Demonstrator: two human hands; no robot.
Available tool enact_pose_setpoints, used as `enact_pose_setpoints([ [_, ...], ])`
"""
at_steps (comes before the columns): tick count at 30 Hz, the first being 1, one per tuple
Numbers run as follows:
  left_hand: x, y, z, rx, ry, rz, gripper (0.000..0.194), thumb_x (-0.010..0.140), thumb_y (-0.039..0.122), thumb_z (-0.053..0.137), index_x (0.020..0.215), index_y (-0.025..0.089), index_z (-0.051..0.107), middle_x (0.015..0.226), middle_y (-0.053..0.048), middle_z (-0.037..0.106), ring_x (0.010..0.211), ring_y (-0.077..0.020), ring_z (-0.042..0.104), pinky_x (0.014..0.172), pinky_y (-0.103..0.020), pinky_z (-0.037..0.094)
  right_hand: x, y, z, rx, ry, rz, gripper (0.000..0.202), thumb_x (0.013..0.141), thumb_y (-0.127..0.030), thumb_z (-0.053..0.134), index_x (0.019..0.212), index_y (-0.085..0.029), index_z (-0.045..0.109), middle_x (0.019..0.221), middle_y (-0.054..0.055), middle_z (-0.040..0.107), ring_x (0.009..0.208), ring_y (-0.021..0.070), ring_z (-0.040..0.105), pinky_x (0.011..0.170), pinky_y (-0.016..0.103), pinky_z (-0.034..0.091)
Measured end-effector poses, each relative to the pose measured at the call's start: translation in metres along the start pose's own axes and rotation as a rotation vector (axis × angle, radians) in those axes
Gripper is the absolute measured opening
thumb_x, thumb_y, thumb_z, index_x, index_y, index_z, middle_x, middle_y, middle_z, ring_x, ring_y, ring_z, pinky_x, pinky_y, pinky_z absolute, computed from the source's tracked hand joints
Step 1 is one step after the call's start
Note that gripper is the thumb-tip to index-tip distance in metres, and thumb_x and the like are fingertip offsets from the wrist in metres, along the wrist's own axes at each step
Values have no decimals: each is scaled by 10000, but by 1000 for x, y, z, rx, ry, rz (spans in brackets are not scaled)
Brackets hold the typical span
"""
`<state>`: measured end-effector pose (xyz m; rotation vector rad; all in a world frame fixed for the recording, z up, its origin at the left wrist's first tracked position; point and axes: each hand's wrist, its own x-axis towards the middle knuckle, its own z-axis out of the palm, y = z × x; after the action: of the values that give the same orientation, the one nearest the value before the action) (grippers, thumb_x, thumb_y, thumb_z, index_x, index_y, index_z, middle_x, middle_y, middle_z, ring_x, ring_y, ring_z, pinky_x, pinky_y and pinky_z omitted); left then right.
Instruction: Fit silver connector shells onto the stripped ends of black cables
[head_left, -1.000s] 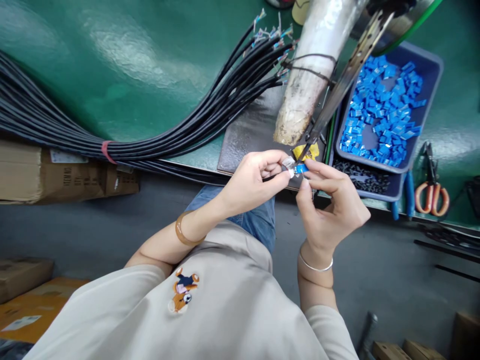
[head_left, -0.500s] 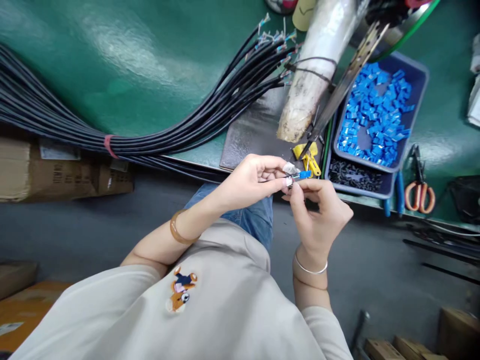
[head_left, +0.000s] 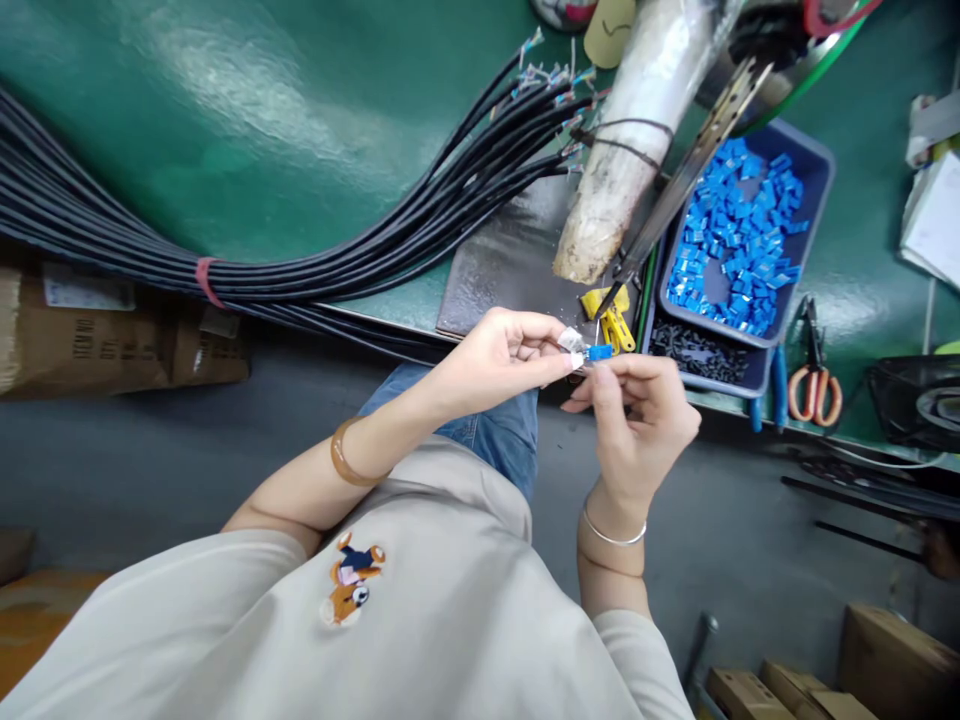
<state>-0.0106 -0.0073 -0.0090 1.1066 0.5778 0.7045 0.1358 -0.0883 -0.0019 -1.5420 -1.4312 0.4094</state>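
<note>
My left hand [head_left: 514,352] pinches thin wires between thumb and forefinger, with whitish wraps on its fingertips. A small blue connector [head_left: 598,352] sticks out to the right of those fingertips, at the ends of the wires. Just below and right of the connector, my right hand [head_left: 643,405] has thumb and forefinger pressed together; anything between them is too small to make out. A yellow-handled tool [head_left: 616,328] lies on the dark plate [head_left: 487,275] just beyond the connector.
Black cables [head_left: 315,280] with stripped ends run across the green table [head_left: 247,120]. A plastic-wrapped tube [head_left: 637,140] and soldering iron [head_left: 694,165] slant over the plate. Right of them are a bin of blue connectors [head_left: 814,190], a tray of black bits [head_left: 697,350] and orange-handled scissors [head_left: 815,392].
The view has shifted slightly, moving the bins and scissors left in the picture. My right fingertips sit a little farther right along the connector; my left hand keeps its pinch.
</note>
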Motion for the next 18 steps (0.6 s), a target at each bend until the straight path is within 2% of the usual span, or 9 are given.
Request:
enact_pose_setpoints([
  [2,1,0,1,8,44,4,101,810,197,664,796,98,654,607,28,540,533,-28,449,490,-139,353,1,2,-3,-28,136,-42,68,868,-157,614,912,-208,604,726,-54,647,531,76,639,461,185,519],
  [4,2,0,3,21,66,-2,114,813,208,661,774,104,639,583,39,500,511,-25,408,470,-145,318,3,4,-4,-117,219,-148,123,831,-122,648,911,-212,620,816,-25,685,643,108,688,528,219,564],
  [7,6,-2,6,24,106,20,131,827,219,641,752,116,609,595,41,472,512,-24,383,476,-151,306,8,7,-1,-237,170,-322,180,790,-85,676,916,-207,633,995,20,724,923,172,716,759,313,627],
  [9,8,-5,8,36,166,65,127,830,214,632,746,126,597,638,27,499,548,-33,423,511,-156,341,12,10,2,-260,128,-399,187,790,-63,664,918,-194,625,1077,40,721,973,169,711,832,321,625],
  [13,14,-8,11,81,241,118,107,827,193,626,741,139,592,644,18,513,573,-48,462,542,-168,376,16,12,8,-248,138,-416,170,804,-59,638,904,-192,605,1117,45,711,946,157,719,829,308,631],
  [18,18,-4,11,40,208,97,135,832,185,611,717,139,559,564,51,424,488,-26,366,457,-160,291,20,12,7,-229,130,-387,129,828,-97,618,901,-202,598,1109,39,711,920,165,724,794,322,639],
])
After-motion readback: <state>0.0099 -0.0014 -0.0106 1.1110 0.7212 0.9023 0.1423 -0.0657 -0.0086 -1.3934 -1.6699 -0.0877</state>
